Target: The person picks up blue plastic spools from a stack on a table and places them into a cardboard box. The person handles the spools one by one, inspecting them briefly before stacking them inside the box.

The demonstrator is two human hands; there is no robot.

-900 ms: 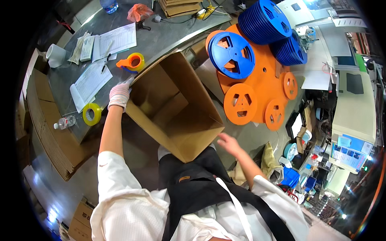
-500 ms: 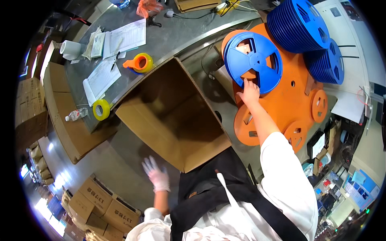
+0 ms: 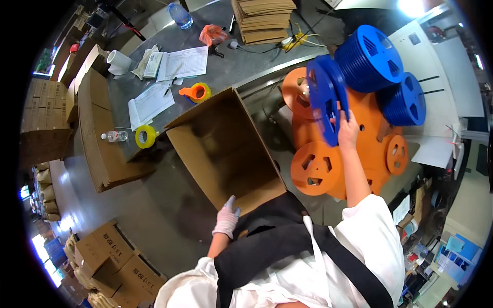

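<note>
The reel, blue plastic, is in the right hand, rising beyond and left of its bare fingers. It tilts so that its round, cut-out faces show as narrow ovals; the left face is blurred. The right fingers are bent and pinch its near right edge. Under and around them spreads the stand, flat, matt orange, with round slotted discs nearer and left of the fingers. Beyond them and to the right, tilted blue reels form a large stack and a smaller stack, their many rims making fine ribs.

Well left of the right fingers, the open box shows plain brown cardboard walls. At its near edge is the left hand, in a pale, wrinkled fabric glove, fingers extended and slightly apart; whether they touch the cardboard, I cannot tell. Beyond and left of these gloved fingers lies the table, dull grey metal, bearing a ring of yellow tape, an orange dispenser and thin white sheets.
</note>
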